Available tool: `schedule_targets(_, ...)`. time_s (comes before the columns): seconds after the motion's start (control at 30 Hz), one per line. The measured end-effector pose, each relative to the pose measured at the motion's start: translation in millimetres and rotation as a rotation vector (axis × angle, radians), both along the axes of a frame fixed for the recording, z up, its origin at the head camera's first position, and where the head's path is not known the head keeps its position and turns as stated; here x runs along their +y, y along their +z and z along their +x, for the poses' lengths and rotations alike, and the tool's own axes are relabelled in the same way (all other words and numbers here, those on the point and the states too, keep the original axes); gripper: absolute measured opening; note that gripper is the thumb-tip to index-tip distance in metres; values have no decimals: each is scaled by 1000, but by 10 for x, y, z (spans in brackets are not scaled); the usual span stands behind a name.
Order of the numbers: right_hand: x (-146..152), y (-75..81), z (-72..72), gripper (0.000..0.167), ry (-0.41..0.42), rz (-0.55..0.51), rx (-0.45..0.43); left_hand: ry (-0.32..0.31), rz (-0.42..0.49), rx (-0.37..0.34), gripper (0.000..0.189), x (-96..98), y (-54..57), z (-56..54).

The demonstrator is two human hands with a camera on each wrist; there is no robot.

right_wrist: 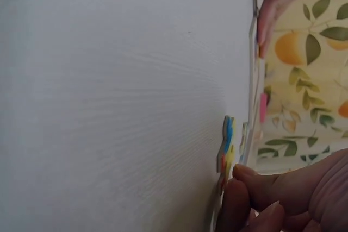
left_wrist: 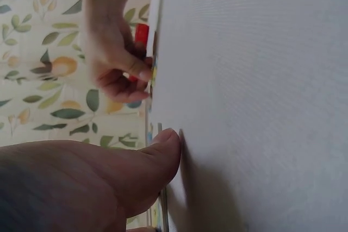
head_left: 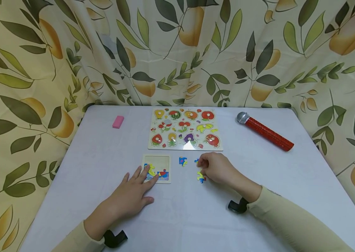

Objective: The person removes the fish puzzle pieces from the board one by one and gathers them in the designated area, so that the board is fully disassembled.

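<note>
My left hand (head_left: 134, 196) lies spread, its fingertips resting on the small wooden puzzle tray (head_left: 169, 168). Inside the tray's lower part are joined puzzle pieces (head_left: 163, 174) in yellow, blue and red, partly covered by those fingers. To the tray's right, my right hand (head_left: 216, 168) has its fingers curled, thumb and index finger pinching at a mostly hidden blue puzzle piece (head_left: 196, 161). Just below those fingertips lies a yellow, blue and red piece (head_left: 200, 177), also seen edge-on beside the thumb in the right wrist view (right_wrist: 226, 139). Another blue-yellow piece (head_left: 182, 161) lies between tray and right hand.
Behind the tray lies a larger fruit peg board (head_left: 185, 138). A pink block (head_left: 118, 122) is at the back left, and a red microphone (head_left: 265, 132) with a silver head at the back right. A leaf-and-fruit patterned curtain (head_left: 171, 70) hangs behind the white-covered table (head_left: 183, 224).
</note>
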State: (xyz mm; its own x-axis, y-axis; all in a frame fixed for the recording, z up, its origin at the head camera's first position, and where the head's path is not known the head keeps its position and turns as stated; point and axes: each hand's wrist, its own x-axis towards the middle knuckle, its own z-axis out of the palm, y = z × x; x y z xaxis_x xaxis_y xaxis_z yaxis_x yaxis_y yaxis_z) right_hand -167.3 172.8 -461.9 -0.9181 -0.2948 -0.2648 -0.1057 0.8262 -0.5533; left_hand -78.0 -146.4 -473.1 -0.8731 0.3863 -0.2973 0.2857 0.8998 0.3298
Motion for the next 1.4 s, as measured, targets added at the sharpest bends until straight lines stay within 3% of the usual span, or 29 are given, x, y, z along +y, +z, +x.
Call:
schedule_targets(0.23,-215,48,-34,18,4,-40,44,4,-19,6,76,35,-39,7)
schedule_targets(0.53,-700,80,-132,20,115,-184,49,-2,-17,-36,76,13,29,4)
schedule_targets(0.83,-1205,-10,-215,25,215,-328,-31,-8,25,-41,72,-22,50,-1)
schedule_targets(0.97,-1383,-91,-241,30,209,-384,-93,-4,31,-45,72,-26,46,-3)
schedule_targets(1.17,-1488,-190,-262,37,213,-282,-113,0,36,-56,73,-26,26,6)
schedule_targets(1.4,-1505,-173,-263,38,256,-199,-86,-9,-8,-19,73,-40,33,40)
